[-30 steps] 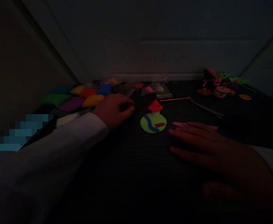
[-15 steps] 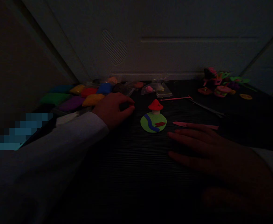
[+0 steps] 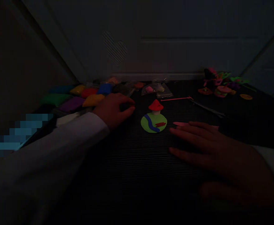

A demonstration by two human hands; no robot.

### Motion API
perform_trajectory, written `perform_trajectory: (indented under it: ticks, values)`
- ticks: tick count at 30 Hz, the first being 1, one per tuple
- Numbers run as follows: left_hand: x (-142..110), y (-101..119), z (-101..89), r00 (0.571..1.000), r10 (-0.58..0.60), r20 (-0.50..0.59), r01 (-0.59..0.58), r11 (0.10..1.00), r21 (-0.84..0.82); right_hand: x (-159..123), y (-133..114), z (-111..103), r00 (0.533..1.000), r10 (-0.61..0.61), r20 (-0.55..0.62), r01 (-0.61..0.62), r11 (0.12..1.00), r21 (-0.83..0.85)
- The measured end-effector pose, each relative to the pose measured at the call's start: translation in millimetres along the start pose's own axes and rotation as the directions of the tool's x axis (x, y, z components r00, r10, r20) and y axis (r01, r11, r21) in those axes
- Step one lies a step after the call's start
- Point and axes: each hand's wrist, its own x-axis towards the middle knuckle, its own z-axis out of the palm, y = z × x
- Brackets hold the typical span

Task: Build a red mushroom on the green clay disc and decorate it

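The scene is very dark. A small clay model (image 3: pixel 154 120) stands on the dark ribbed mat (image 3: pixel 137 162): a green disc with a blue stripe, a red bit and a red-capped mushroom on top. My left hand (image 3: pixel 112 109) rests just left of it, fingers curled over something dark that I cannot make out. My right hand (image 3: pixel 212 150) lies flat on the mat to the model's right, fingers stretched out and apart, holding nothing. A pink flat tool (image 3: pixel 181 124) lies right behind its fingertips.
Coloured clay packs (image 3: pixel 80 97) are piled at the back left, with clear bags (image 3: pixel 157 90) behind the model. A thin pink stick (image 3: pixel 176 99) and a dark rod (image 3: pixel 207 109) lie further back. Finished clay pieces (image 3: pixel 221 86) sit at the back right, by a wall.
My right hand has shifted slightly forward, its fingertips now covering part of the pink flat tool. The left hand and the model have not moved.
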Motion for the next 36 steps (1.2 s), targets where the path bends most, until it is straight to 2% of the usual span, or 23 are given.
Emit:
perform_trajectory:
  ticks: [9,13,17,21,31,36]
  values:
    - [-0.2,1.2,-0.6,1.0,-0.016,0.008,0.016,1.0,-0.006,-0.8,1.0,1.2,1.0,-0.008,-0.001,0.008,1.0,0.005]
    - [0.1,0.5,0.2,1.0,-0.016,0.009,0.016,1.0,-0.007,-1.1,1.2,2.3,1.0,0.025,-0.013,-0.026,0.999,-0.033]
    - [0.1,-0.1,0.5,0.999,-0.03,0.018,0.03,0.999,0.013,-0.8,2.2,2.3,1.0,-0.008,-0.012,0.008,1.0,-0.008]
    - [0.1,0.2,0.0,0.999,-0.036,0.024,0.036,0.999,0.011,-0.3,1.9,1.2,1.0,0.022,-0.02,-0.023,1.0,-0.013]
    - [-0.1,-0.5,-0.1,0.999,-0.032,0.022,0.032,0.999,0.002,-0.4,-0.2,1.6,0.999,0.008,-0.037,-0.008,1.0,0.019]
    - [-0.1,0.9,-0.6,0.999,-0.041,0.018,0.041,0.999,0.009,-0.7,3.5,1.8,0.999,0.041,-0.032,-0.041,0.999,0.008]
